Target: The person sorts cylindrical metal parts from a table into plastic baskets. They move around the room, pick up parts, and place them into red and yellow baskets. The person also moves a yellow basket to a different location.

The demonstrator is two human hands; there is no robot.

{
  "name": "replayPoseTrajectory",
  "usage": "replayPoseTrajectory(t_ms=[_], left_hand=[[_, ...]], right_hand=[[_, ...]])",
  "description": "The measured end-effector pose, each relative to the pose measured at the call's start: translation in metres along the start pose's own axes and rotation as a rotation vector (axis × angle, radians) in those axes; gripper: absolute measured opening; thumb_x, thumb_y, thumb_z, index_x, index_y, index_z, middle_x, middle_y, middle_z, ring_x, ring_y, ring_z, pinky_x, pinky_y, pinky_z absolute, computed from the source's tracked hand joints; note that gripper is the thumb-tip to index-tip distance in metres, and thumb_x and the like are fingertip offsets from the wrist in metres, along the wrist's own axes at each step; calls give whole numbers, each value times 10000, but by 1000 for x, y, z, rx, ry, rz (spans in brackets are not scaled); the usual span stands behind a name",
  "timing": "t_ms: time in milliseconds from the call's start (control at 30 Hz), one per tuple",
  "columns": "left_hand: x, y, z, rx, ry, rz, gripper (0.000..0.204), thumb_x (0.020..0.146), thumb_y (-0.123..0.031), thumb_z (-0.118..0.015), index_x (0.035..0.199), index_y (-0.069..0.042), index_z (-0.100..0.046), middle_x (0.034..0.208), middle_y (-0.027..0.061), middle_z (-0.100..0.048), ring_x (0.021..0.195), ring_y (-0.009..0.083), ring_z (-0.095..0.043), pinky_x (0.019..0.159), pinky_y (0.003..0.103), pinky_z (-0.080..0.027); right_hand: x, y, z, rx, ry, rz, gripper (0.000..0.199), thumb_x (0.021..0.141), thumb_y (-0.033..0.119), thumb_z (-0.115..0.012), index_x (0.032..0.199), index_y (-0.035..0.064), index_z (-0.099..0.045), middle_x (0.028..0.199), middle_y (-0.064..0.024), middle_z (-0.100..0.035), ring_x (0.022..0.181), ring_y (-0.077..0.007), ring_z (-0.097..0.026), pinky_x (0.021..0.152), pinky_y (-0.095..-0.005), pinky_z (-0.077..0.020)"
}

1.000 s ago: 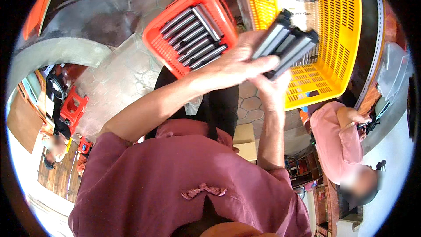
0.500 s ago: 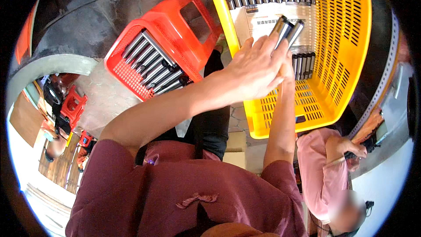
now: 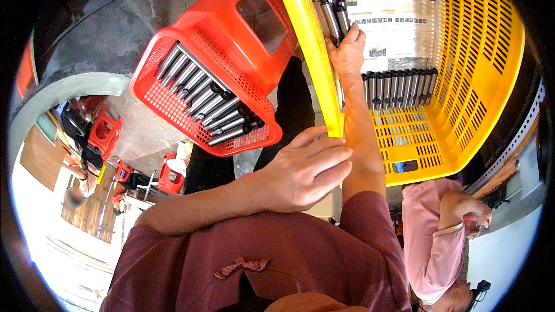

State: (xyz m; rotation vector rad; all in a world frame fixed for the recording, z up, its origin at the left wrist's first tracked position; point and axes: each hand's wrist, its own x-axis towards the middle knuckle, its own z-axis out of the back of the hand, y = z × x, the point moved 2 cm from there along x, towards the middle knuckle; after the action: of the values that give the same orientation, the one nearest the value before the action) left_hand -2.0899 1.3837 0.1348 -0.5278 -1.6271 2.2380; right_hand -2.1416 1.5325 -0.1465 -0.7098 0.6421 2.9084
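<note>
My right hand (image 3: 348, 52) reaches into a large yellow plastic basket (image 3: 462, 110) and closes on a few grey metal tubes (image 3: 330, 14) lying along its left wall. Rows of the same tubes (image 3: 399, 88) lie in the basket, one across the top and one under a sheet of printed paper (image 3: 393, 29). My left hand (image 3: 306, 170) is flat with its fingers straight, holding nothing, just by the yellow basket's near rim. A red plastic basket (image 3: 167, 52) to the left holds several more tubes (image 3: 211, 107).
A person in a pink shirt (image 3: 433, 242) sits at the lower right, hands together. Grey paving stones (image 3: 110, 29) lie under the baskets. Small red stools and crates (image 3: 104, 130) stand at the far left beside a curved grey kerb (image 3: 58, 95).
Both hands held a bundle of tubes over the yellow basket. The right hand has now gone deeper into the basket with the tubes, and the left hand has let go and drawn back to the rim.
</note>
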Motion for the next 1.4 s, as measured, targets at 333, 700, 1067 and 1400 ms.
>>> replayPoseTrajectory(t_ms=[333,700,1067,1400], left_hand=[[-11,15,29,47,-38,63,305,711,-18,-672,1013,22,-646,1120,156,-615,1010,307,-618,935,471,-436],[-42,27,29,33,-27,191,270,710,33,-684,974,27,-627,1033,150,-628,924,327,-620,820,426,-503],[-44,33,24,23,36,236,266,726,7,-684,983,29,-622,1025,150,-624,898,319,-622,785,406,-511],[-46,40,20,43,37,258,268,749,-10,-678,1010,22,-624,1023,153,-616,904,314,-617,794,395,-505]], right_hand=[[21,-42,2,110,-208,108,570,876,280,-623,1302,-46,-431,1168,-294,-492,995,-470,-525,854,-518,-460],[21,-33,20,-50,-279,146,365,812,159,-690,1129,6,-592,1035,-220,-574,961,-409,-565,834,-462,-479],[15,-46,17,-70,-166,94,255,863,232,-631,1063,73,-640,994,-165,-627,872,-372,-624,759,-456,-514],[21,-40,9,-178,-89,31,304,864,343,-623,969,59,-592,979,-171,-642,802,-395,-645,688,-491,-517]])
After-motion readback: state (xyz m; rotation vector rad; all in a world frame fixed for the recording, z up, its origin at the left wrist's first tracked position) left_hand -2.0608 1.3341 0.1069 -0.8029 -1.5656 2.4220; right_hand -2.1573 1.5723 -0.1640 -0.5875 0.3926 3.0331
